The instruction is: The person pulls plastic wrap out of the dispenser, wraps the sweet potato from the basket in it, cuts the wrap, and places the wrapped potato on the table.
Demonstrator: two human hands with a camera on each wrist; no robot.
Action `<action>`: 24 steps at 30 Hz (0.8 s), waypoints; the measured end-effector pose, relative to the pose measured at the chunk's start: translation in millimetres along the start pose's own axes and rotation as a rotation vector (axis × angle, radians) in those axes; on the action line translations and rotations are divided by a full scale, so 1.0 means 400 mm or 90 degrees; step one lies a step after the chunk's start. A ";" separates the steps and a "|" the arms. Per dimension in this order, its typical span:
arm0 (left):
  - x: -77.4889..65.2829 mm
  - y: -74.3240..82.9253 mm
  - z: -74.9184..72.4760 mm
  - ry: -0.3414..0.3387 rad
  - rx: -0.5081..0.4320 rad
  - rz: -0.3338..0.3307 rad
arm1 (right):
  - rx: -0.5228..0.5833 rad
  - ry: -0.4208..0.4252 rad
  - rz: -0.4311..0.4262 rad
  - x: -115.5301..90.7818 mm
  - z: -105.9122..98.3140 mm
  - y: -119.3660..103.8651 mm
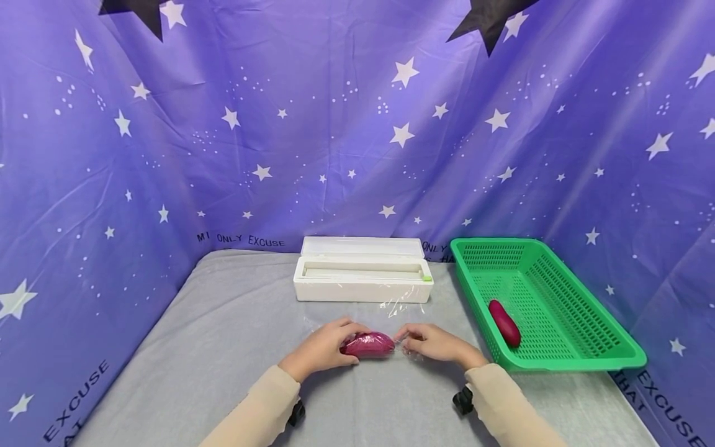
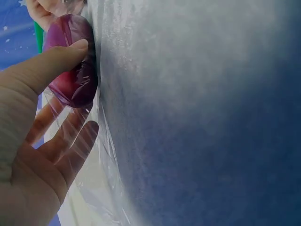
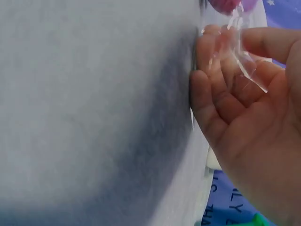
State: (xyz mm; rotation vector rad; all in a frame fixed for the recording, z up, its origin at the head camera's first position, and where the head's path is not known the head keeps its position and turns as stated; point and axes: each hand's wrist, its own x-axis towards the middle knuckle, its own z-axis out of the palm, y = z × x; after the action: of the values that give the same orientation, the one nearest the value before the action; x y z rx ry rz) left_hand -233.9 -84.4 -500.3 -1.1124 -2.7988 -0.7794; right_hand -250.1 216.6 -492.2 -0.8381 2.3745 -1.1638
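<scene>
A smooth, oblong purple-red vegetable (image 1: 368, 345), shaped like a sweet potato, lies on the grey cloth inside clear cling film (image 2: 106, 155). My left hand (image 1: 329, 347) holds its left end, the thumb (image 2: 70, 55) on the near side and the other fingers around the far side. Loose film spreads over those fingers in the left wrist view. At the vegetable's right end, my right hand (image 1: 432, 343) pinches a gathered tail of the film (image 3: 242, 61) between thumb and curled fingers. Crinkled film shines at the fingertips.
Behind the hands stands a white cling film box (image 1: 363, 292), lid raised, with a green slider (image 1: 427, 279) on its edge. A green perforated basket (image 1: 570, 365) on the right holds another purple-red vegetable (image 1: 504, 324). A purple star-patterned curtain (image 1: 335, 124) encloses the table.
</scene>
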 end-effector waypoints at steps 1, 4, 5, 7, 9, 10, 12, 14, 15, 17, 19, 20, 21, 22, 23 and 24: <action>0.001 -0.003 0.001 -0.002 -0.003 -0.003 | 0.008 0.000 0.006 -0.002 -0.005 0.001; 0.003 -0.011 0.004 -0.008 -0.011 -0.008 | 0.039 0.007 0.022 -0.006 -0.020 0.003; 0.004 -0.013 0.003 -0.009 -0.014 -0.009 | 0.049 0.011 0.027 -0.007 -0.025 0.003; 0.005 -0.015 0.002 -0.013 -0.026 -0.011 | 0.061 0.021 0.031 -0.007 -0.032 0.005; 0.005 -0.016 -0.001 -0.017 -0.034 -0.013 | 0.050 0.042 0.034 -0.006 -0.034 0.006; 0.005 -0.017 -0.002 -0.020 -0.037 -0.014 | 0.037 0.055 0.031 -0.005 -0.034 0.004; 0.005 -0.018 -0.006 -0.024 -0.040 -0.015 | -0.010 0.096 0.011 -0.001 -0.028 -0.002; 0.006 -0.018 -0.010 -0.029 -0.040 -0.017 | -0.067 0.143 -0.016 0.005 -0.016 -0.018; 0.007 -0.019 -0.011 -0.031 -0.040 -0.017 | -0.095 0.165 -0.033 0.009 -0.008 -0.027; 0.010 -0.020 -0.014 -0.034 -0.042 -0.017 | -0.139 0.193 -0.059 0.019 0.010 -0.050; 0.012 -0.022 -0.017 -0.038 -0.043 -0.018 | -0.156 0.194 -0.075 0.028 0.032 -0.068; 0.014 -0.023 -0.018 -0.039 -0.044 -0.017 | -0.163 0.189 -0.080 0.034 0.042 -0.073; 0.016 -0.025 -0.018 -0.041 -0.047 -0.016 | -0.168 0.181 -0.081 0.039 0.052 -0.076; 0.017 -0.026 -0.019 -0.043 -0.050 -0.016 | -0.175 0.174 -0.082 0.043 0.062 -0.078; 0.019 -0.026 -0.019 -0.045 -0.055 -0.016 | -0.181 0.169 -0.088 0.047 0.070 -0.076; 0.020 -0.027 -0.019 -0.048 -0.059 -0.016 | -0.190 0.167 -0.090 0.050 0.078 -0.074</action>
State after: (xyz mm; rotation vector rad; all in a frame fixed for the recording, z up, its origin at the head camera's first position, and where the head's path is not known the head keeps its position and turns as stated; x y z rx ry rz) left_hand -248.1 -89.5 -496.5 -1.1453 -2.8707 -0.8977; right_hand -237.7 171.2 -488.2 -1.0172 2.7926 -1.0392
